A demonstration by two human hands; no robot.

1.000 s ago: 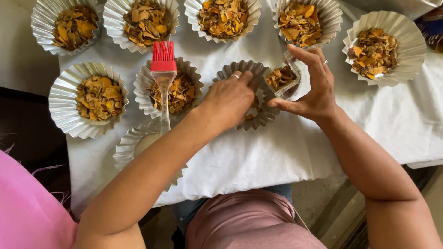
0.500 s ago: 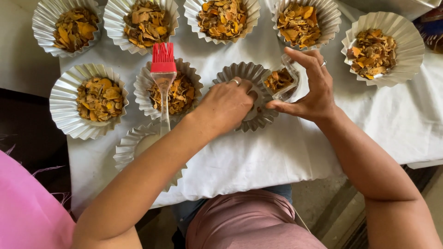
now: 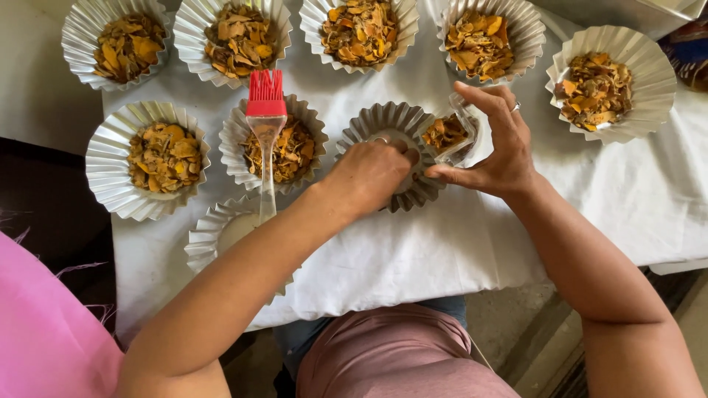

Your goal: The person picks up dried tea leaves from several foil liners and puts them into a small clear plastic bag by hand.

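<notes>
- nearest to the camera is the lap in a pink-brown top (image 3: 398,361), and at the lower left a bright pink cloth (image 3: 44,324)
- both forearms go out from there over the white cloth (image 3: 413,258) that covers the table
- at the near left edge of the cloth lies a fluted foil mould with pale content (image 3: 221,236); the clear handle of a brush (image 3: 265,140) rests on it
- the brush points away, its red bristles lie above a filled mould (image 3: 284,147)
- the left hand (image 3: 369,173) is curled, knuckles up, with its fingertips inside the empty mould (image 3: 394,140) at the middle; if it pinches something there i cannot tell, the fingers hide it
- the right hand (image 3: 494,147) is just beside it, half open; thumb and forefinger hold a small clear cup (image 3: 450,133) with orange-brown flakes, tilted over the right rim of the empty mould; the other fingers are spread and bent, one with a ring
- left of the brush is another filled mould (image 3: 147,158), near the cloth edge
- at the far side stands a row of moulds full of the same dried flakes: far left (image 3: 122,40), then (image 3: 236,37), (image 3: 361,29), (image 3: 483,37)
- one more filled mould (image 3: 612,81) is at the far right, a bit nearer than the row
</notes>
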